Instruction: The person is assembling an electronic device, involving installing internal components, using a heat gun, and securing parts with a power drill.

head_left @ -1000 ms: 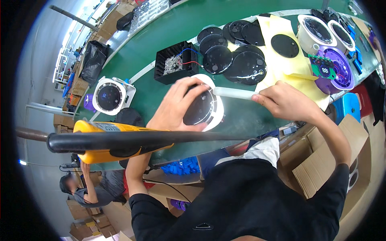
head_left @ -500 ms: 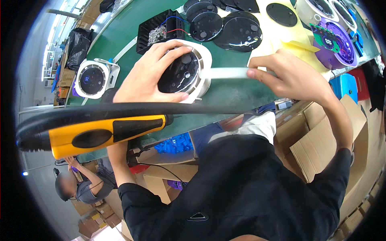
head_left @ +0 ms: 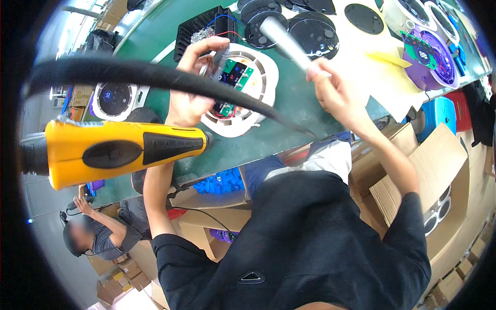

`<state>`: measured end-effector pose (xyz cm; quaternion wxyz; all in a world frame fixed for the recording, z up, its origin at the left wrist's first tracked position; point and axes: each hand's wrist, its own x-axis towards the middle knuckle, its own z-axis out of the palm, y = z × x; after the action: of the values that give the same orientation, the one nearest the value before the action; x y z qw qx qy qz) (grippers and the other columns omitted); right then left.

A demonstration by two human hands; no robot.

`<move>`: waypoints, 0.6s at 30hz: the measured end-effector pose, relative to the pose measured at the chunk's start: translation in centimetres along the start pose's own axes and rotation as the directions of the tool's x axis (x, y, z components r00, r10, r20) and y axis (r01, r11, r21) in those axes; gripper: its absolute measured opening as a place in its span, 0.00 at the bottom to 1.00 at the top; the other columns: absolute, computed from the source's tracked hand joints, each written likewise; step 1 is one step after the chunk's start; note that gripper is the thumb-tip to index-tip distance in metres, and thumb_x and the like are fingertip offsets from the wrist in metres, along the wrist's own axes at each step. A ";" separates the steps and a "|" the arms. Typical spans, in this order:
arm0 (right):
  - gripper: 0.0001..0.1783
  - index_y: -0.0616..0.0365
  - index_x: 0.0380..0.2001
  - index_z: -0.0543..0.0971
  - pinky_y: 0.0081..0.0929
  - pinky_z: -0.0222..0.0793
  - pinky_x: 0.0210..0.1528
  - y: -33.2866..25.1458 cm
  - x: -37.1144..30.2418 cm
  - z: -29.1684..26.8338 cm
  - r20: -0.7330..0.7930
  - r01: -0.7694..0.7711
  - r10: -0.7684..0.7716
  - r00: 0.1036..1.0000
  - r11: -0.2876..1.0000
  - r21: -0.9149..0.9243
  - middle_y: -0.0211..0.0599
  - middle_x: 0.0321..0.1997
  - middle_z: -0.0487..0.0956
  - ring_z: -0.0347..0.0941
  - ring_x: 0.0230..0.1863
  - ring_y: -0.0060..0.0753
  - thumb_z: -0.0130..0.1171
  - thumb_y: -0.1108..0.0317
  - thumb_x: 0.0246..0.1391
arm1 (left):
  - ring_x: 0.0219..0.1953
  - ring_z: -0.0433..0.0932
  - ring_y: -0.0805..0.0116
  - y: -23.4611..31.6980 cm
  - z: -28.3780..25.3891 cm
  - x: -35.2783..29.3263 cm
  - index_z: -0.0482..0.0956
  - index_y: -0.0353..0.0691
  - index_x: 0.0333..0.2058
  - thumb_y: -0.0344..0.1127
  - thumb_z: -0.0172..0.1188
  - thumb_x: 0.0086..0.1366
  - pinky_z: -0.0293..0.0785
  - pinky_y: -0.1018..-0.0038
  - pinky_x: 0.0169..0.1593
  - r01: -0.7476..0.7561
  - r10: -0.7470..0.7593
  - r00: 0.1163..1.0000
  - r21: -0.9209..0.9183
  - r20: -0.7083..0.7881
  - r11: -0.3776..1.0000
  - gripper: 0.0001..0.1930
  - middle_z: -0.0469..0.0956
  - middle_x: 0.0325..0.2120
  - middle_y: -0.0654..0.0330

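My left hand (head_left: pixel 184 108) grips a black round cover (head_left: pixel 221 61), tilted nearly edge-on over the left side of a white round housing (head_left: pixel 267 80). Inside that housing a green circuit board (head_left: pixel 250 77) with black parts and a few wires is exposed. To the right, my right hand (head_left: pixel 338 95) is closed on one end of a pale flat strip (head_left: pixel 284 40). Its far end points up and left over the black discs, apart from the housing. In front of my left forearm hangs a yellow and black power screwdriver (head_left: pixel 121 152); neither hand touches it.
A black cable (head_left: pixel 155 74) crosses before the housing. Behind stand a black bin (head_left: pixel 185 39) of small metal parts and several black discs (head_left: pixel 315 36). At right lies a purple housing (head_left: pixel 431 72); at left, another white housing (head_left: pixel 98 103). A co-worker (head_left: pixel 106 240) is at lower left.
My left hand has lifted the black cover off the housing, uncovering the circuit board. The strip in my right hand has swung from the housing's edge to up and left. The screwdriver has shifted.
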<state>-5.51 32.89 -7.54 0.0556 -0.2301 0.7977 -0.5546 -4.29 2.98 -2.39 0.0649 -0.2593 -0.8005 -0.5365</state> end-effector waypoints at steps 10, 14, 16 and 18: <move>0.15 0.54 0.49 0.76 0.32 0.71 0.32 2.1 -0.6 -5.1 -0.238 -0.146 0.062 0.969 0.924 -0.355 0.40 0.31 0.77 0.76 0.30 0.34 0.62 0.67 0.59 | 0.70 0.56 0.31 0.9 -3.9 -1.8 0.63 0.35 0.66 0.57 0.57 0.60 0.49 0.31 0.69 -0.032 -0.595 0.618 -0.772 -0.514 0.635 0.42 0.57 0.68 0.35; 0.20 0.55 0.51 0.76 0.39 0.73 0.44 6.8 0.0 -4.8 -0.153 0.076 -0.311 0.938 0.615 -0.785 0.45 0.42 0.77 0.74 0.44 0.43 0.62 0.73 0.54 | 0.58 0.77 0.57 -3.4 -8.8 -1.2 0.76 0.33 0.57 0.36 0.55 0.71 0.74 0.63 0.63 0.170 -0.238 0.908 -0.216 -0.345 0.961 0.19 0.77 0.55 0.48; 0.25 0.55 0.53 0.76 0.44 0.69 0.54 6.0 1.2 -3.5 -0.183 0.124 -0.406 0.895 0.621 -0.774 0.47 0.51 0.74 0.68 0.53 0.51 0.62 0.75 0.49 | 0.50 0.80 0.71 -2.3 -6.7 6.2 0.77 0.32 0.56 0.36 0.60 0.70 0.77 0.73 0.54 0.428 -0.497 0.816 -0.271 -0.295 0.862 0.19 0.81 0.49 0.56; 0.26 0.54 0.55 0.76 0.43 0.68 0.58 4.1 1.4 -2.2 -0.137 0.250 -0.498 0.856 0.630 -0.735 0.48 0.52 0.74 0.68 0.55 0.54 0.63 0.74 0.49 | 0.50 0.79 0.73 -6.8 -8.9 7.8 0.77 0.34 0.56 0.38 0.60 0.71 0.76 0.75 0.54 0.306 -0.325 0.943 -0.191 -0.077 0.933 0.19 0.81 0.50 0.57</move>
<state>-8.80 35.34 -10.16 -0.2861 -0.3011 0.8765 -0.2433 -15.85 -4.21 -1.31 -0.0026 -0.1029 -0.7766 -0.6216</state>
